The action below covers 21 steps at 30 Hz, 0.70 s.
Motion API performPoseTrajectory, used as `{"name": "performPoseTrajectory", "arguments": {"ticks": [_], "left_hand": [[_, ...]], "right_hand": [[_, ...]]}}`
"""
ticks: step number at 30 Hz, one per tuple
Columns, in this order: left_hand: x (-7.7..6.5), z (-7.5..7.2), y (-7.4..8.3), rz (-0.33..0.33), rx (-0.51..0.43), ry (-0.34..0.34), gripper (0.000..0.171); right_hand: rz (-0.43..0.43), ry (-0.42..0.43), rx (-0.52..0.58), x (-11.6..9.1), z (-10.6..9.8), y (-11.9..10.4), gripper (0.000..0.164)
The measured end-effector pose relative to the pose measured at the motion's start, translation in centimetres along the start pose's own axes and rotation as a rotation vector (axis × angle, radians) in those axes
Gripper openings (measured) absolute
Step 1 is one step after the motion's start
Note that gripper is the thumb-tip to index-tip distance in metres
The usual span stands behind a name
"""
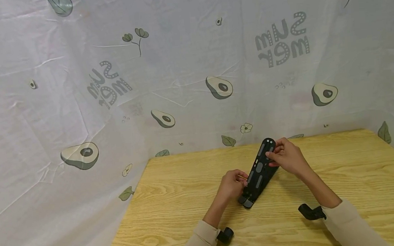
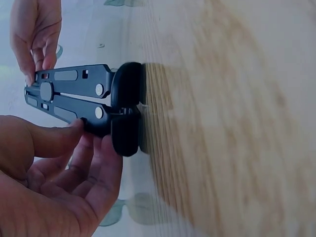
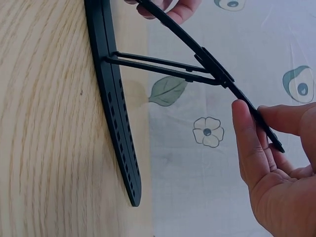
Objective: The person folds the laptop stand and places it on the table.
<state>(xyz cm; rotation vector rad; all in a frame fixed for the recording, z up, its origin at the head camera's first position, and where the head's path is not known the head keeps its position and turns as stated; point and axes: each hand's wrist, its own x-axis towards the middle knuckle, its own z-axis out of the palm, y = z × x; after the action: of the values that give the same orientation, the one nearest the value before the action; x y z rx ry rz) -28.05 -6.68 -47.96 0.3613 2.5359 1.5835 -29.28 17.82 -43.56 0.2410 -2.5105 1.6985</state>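
a person holds a black folding stand (image 1: 259, 167) with both hands, above and against the wooden table (image 1: 190, 222), near its middle. the left hand (image 1: 231, 185) grips the edge of the upper plate close to its lower end, the thumb on one face and the fingers behind; this hold probably serves to steady the hinge end, where two rounded stops (image 2: 127, 94) sit side by side. the right hand (image 1: 289, 157) pinches the far end of the same plate between thumb and fingers, and it seems chosen so that the plate is kept at a slope and does not fall onto the base.

the long base (image 3: 121, 133) lies along the table top, it seems, because it must carry the weight. between base and plate run two thin struts (image 3: 163, 71), which look made for propping the plate; whether they are locked, one cannot tell.

as for containers, none is to be seen. the nearest to such a thing are the slots in a row along the base, and the part of the row that shows plainly has no strut in it. behind the table hangs a printed sheet (image 1: 179, 63).
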Motion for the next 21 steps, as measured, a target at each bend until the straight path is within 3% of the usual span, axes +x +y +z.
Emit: {"name": "performPoseTrajectory", "arguments": {"ticks": [21], "left_hand": [[1.2, -0.9, -0.9, 0.013, 0.021, 0.04, 0.015]], "right_hand": [[0.046, -0.035, 0.062, -1.1, -0.4, -0.5, 0.036]]}}
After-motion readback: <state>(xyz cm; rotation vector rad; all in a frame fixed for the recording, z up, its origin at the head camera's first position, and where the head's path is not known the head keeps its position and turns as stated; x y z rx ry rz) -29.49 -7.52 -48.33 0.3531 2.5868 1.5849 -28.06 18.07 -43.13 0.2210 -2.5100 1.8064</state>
